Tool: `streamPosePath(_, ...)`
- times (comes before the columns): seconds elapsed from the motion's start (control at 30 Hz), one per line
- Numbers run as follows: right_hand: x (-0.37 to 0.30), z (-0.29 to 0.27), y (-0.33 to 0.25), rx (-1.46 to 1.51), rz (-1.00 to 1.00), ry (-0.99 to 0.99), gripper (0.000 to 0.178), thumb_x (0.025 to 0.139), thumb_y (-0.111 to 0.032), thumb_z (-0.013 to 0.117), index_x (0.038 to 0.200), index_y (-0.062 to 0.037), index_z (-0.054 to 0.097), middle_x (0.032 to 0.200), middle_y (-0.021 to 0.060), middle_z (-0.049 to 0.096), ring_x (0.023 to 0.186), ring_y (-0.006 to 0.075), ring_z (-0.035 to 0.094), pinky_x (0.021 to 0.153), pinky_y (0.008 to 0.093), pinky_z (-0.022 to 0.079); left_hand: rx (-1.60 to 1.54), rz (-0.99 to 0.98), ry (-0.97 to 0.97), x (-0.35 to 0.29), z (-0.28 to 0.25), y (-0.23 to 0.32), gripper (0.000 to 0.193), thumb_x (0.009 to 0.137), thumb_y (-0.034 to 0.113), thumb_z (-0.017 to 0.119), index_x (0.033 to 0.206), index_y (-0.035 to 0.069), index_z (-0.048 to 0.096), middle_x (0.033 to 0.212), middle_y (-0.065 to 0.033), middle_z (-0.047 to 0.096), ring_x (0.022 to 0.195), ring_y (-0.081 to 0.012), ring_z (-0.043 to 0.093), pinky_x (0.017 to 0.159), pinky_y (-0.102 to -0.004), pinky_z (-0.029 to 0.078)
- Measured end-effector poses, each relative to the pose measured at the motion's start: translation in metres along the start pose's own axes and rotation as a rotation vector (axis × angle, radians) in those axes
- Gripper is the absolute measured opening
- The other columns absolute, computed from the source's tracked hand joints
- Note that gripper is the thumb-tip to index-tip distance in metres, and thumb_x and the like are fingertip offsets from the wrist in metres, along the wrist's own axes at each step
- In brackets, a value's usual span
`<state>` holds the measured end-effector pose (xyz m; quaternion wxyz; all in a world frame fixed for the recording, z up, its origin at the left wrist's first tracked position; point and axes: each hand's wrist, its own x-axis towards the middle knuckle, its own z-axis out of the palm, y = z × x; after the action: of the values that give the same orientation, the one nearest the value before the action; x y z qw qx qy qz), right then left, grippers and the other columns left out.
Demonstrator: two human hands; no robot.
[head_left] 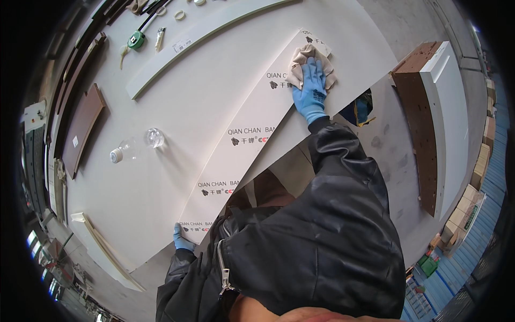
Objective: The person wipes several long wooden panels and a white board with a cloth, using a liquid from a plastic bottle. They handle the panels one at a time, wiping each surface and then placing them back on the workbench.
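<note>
A long white panel point(248, 112) with repeated printed marks lies slantwise on the pale worktable point(145, 198). My right hand point(311, 95), in a blue glove, presses a crumpled beige rag point(303, 52) onto the panel's far end, fingers stretched over the cloth. At the near end, my left hand point(183, 239), also gloved in blue, grips the panel's edge by its corner. Some of the left fingers are hidden by the panel.
Left of the panel are a clear plastic bottle point(122, 152), a second clear round object point(155, 138) and a brown board point(85, 131). Farther back lie a white strip point(198, 35), a green tape measure point(136, 39) and a tube point(160, 39). A white-and-brown panel point(445, 123) stands at right.
</note>
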<state>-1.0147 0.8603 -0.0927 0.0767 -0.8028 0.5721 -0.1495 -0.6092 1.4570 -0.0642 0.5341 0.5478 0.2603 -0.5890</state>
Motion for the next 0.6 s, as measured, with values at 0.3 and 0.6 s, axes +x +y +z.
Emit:
streamPosePath(0.3, 0.117, 0.002, 0.084, -0.072, 0.142, 0.113, 0.075, 0.093, -0.038, 0.066, 0.152, 0.0038, 0.045, 0.158, 0.0255, 0.045, 0.149, 0.0403, 0.040, 0.124, 0.0506, 0.028, 0.036, 0.079, 0.063, 0.006, -0.016, -0.001, 0.061, 0.097, 0.050, 0.070, 0.140, 0.008, 0.062, 0.137, -0.0126, 0.067, 0.123, -0.0355, 0.064, 0.107, -0.0556, 0.051)
streamPosePath(0.6, -0.049, -0.020, -0.091, 0.145, -0.043, -0.255, 0.088, 0.086, -0.040, 0.076, 0.154, 0.0050, 0.042, 0.165, 0.0248, 0.036, 0.154, 0.0427, 0.033, 0.129, 0.0521, 0.023, -0.091, -0.073, 0.102, 0.014, -0.026, -0.001, 0.060, 0.096, 0.050, 0.070, 0.138, 0.009, 0.064, 0.138, -0.0125, 0.067, 0.123, -0.0361, 0.064, 0.108, -0.0552, 0.051)
